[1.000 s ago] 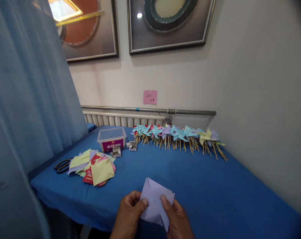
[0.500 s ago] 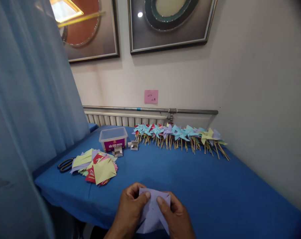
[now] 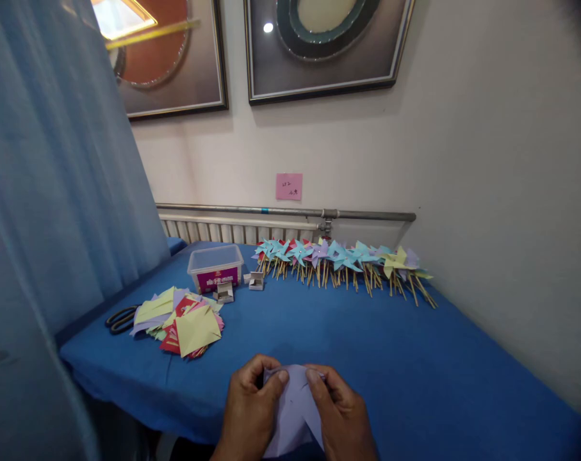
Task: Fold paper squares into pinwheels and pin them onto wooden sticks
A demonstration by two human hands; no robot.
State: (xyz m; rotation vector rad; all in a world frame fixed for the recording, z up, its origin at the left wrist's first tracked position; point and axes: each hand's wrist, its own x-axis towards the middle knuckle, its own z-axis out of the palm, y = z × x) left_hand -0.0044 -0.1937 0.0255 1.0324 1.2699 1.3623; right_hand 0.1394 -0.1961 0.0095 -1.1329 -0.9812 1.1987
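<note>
left hand [image 3: 249,410] and right hand [image 3: 344,413] both pinch a slit purple paper [image 3: 293,406] in their fingers [image 3: 275,384]

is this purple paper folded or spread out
Mostly spread: the purple paper shows a broad face between left hand and right hand; edges beneath them are hidden.

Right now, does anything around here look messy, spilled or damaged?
Nothing looks spilled or damaged; slits in the purple paper seem deliberate. One untidy spot: the paper squares at left, heaped unevenly, apparently covering the blades of the scissors, whose dark handles show.
</note>
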